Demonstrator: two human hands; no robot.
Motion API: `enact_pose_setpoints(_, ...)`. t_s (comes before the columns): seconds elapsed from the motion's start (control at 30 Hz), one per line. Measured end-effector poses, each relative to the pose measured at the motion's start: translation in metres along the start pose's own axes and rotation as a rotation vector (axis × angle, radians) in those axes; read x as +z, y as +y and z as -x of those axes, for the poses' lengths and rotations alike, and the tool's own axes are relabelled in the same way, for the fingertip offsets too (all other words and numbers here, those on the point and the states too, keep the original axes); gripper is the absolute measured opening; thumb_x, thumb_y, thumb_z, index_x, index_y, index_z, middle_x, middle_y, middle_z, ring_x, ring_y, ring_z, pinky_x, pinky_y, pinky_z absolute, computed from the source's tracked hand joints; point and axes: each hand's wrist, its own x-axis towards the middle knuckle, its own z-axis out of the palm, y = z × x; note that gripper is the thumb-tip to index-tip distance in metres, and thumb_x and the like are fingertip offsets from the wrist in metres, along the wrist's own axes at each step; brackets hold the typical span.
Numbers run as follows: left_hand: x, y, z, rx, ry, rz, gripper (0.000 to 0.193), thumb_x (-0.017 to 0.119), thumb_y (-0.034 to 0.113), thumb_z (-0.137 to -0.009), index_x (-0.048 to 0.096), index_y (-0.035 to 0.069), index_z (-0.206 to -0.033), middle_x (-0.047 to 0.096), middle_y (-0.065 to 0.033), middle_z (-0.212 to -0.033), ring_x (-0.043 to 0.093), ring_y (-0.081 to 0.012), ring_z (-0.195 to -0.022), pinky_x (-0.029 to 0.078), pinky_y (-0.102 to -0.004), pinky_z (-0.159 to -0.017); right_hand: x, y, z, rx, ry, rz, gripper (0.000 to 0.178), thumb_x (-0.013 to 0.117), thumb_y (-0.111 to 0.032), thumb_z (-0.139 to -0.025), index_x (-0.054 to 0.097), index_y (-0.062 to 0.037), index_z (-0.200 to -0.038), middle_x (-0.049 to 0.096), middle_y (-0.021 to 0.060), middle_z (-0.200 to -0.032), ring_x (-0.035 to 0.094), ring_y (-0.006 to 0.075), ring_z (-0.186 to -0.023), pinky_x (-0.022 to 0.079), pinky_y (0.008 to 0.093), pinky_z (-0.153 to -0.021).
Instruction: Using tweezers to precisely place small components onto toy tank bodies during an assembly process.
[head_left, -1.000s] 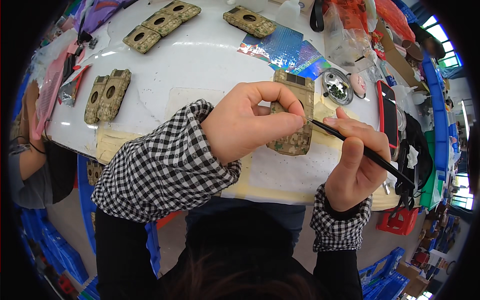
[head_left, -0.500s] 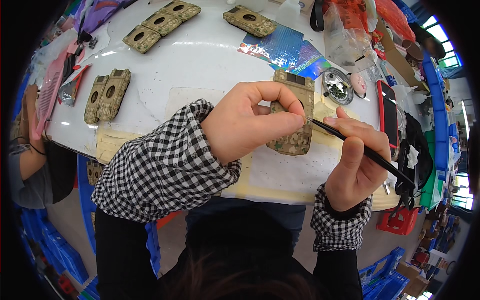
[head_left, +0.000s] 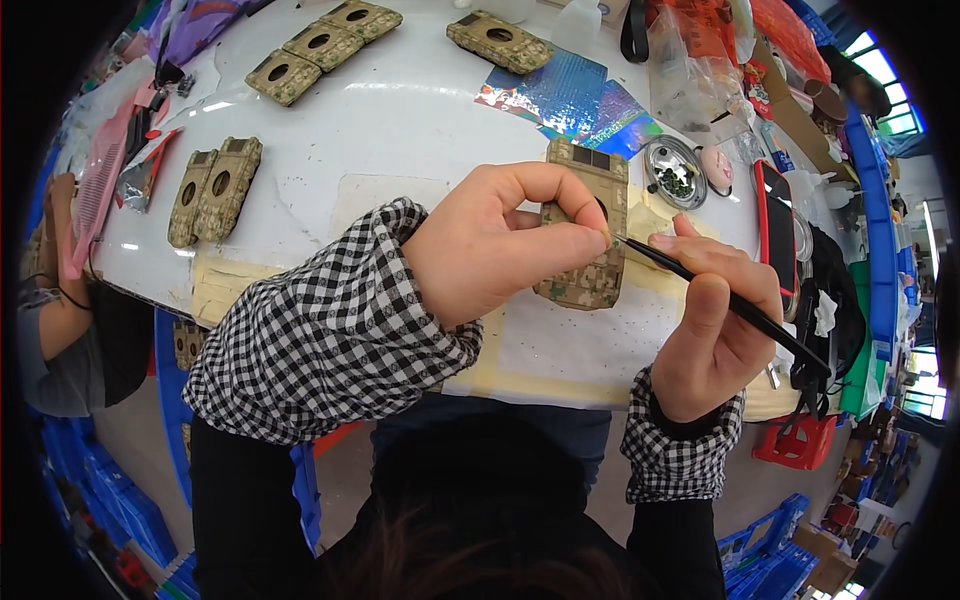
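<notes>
My left hand [head_left: 510, 232] is closed in a pinch over a camouflage-patterned toy tank hull [head_left: 585, 285]. Whatever lies between thumb and forefinger is too small to make out. Held like a pen in my right hand [head_left: 715, 325] are slim black tweezers [head_left: 740, 305], their fine point meeting the left fingertips. The hull lies flat under my hands, and the left fingers partly cover its round hole. Just beyond my right hand, a round clear dish [head_left: 675, 172] contains small dark green parts.
More camouflage hulls stand at left [head_left: 232, 190], far left [head_left: 320, 45] and far centre [head_left: 500, 42]. Shiny blue holographic sheets [head_left: 575, 90] lie beyond my hands. A red-edged phone [head_left: 775, 225] is at right. Another person's arm [head_left: 62, 270] shows at the left edge, beside a pink comb-like item [head_left: 95, 200].
</notes>
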Motion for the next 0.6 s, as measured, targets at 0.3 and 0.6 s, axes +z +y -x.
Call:
enact_pose_setpoints(0.3,-0.0006,-0.0005,-0.0001,-0.013,0.0,0.0,0.012,0.062,0.011,-0.083,0.056,0.003,-0.089,0.054,0.0036,-0.081,0.047,-0.0009,-0.071,0.037,-0.0168,-0.062,-0.0031,0.0018,0.0008,0.015,-0.042,-0.063,0.011,0.053,-0.008,-0.09,0.053,0.0013,-0.095,0.063,0.0131,-0.092,0.061,0.021,-0.091,0.042,0.0437,-0.094)
enact_pose_setpoints(0.6,0.0005,0.0005,0.0004,-0.007,-0.003,0.005,0.012,0.062,0.012,-0.083,0.056,0.003,-0.089,0.054,0.004,-0.08,0.046,-0.0004,-0.07,0.037,-0.0165,-0.062,-0.0031,0.0021,0.001,0.016,-0.051,-0.074,0.012,0.053,-0.009,-0.09,0.053,0.0016,-0.095,0.063,0.0138,-0.092,0.061,0.0214,-0.092,0.042,0.0441,-0.095)
